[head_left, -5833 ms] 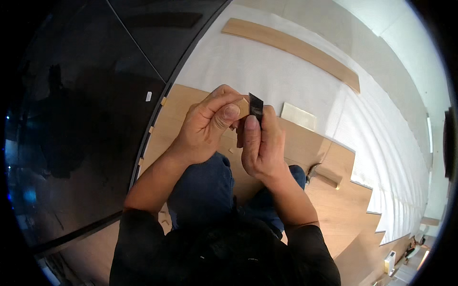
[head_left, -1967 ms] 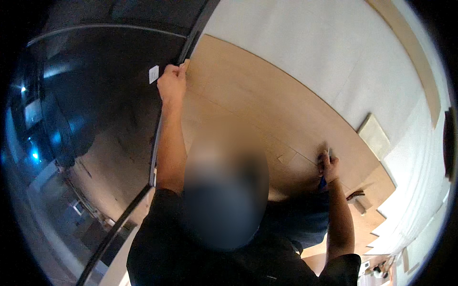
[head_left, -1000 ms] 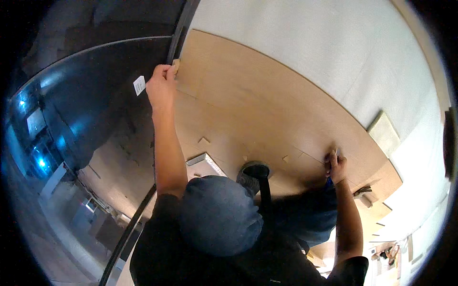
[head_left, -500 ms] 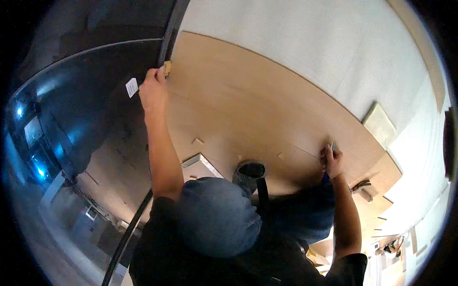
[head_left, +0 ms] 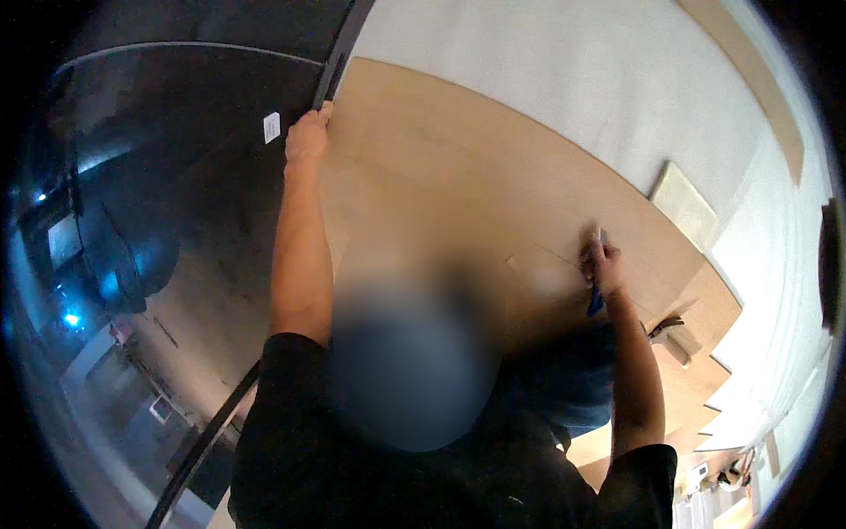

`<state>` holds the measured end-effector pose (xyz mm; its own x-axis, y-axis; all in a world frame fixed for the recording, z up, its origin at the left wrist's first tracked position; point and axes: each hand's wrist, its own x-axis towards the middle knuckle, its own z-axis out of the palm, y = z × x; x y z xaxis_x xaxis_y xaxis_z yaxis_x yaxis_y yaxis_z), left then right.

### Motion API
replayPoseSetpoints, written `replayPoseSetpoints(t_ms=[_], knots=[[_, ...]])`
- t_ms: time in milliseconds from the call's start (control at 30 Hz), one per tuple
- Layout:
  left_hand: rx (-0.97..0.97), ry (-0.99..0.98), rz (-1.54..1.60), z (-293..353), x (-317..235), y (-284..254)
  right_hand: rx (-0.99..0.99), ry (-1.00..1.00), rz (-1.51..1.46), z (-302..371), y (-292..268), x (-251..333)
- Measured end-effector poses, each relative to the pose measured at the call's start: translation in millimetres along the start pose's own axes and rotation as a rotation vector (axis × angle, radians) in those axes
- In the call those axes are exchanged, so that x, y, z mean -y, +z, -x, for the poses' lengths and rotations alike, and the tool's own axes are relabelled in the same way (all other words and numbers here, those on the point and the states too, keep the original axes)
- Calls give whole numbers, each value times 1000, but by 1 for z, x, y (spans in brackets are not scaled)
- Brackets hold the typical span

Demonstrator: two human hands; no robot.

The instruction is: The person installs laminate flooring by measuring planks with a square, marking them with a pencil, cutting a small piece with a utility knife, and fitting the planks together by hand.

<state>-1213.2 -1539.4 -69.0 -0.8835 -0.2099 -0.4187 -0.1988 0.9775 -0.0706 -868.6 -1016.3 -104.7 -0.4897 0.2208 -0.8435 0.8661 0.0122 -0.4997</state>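
My left hand (head_left: 307,138) reaches far forward, its fingers closed around a small tan wooden block (head_left: 327,108). The block sits against the lower edge of a glossy black panel (head_left: 203,97), where wood-toned floorboards (head_left: 458,150) meet it. Over the boards on the right, my right hand (head_left: 604,266) grips a blue-handled tool (head_left: 596,301). A short metal blade tip pokes out beyond the fingers. Its exact kind is hard to make out. A blurred patch hides the floor at lower centre.
Beyond the boards spreads a pale grey underlay sheet (head_left: 529,79), bearing a square pad (head_left: 685,204) beside their stepped edge. A dark curved tool (head_left: 667,326) and a pale block (head_left: 680,346) lie near my right forearm. The black panel carries a white label (head_left: 271,128).
My left hand now covers more of the wooden block, its fingers nearer the panel edge. The right hand has turned, showing more of the blue handle and blade. The whole view has shifted slightly.
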Motion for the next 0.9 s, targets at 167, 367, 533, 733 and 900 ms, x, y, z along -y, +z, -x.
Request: replayPoseSetpoints(t_ms=[167,367,533,733,900], knots=[[-17,-34,154,1,-15,1,-76,-140,28,-15,-2,-27],[-148,0,70,37,-16,-12,-253,-313,456,47,32,-10],[-203,68,123,58,-12,-4,-214,-408,564,67,34,-22],[-188,572,-385,12,-11,-10,-671,-542,649,112,-71,-48],[-26,456,-530,-12,1,-18,-660,-395,595,132,-72,-80]])
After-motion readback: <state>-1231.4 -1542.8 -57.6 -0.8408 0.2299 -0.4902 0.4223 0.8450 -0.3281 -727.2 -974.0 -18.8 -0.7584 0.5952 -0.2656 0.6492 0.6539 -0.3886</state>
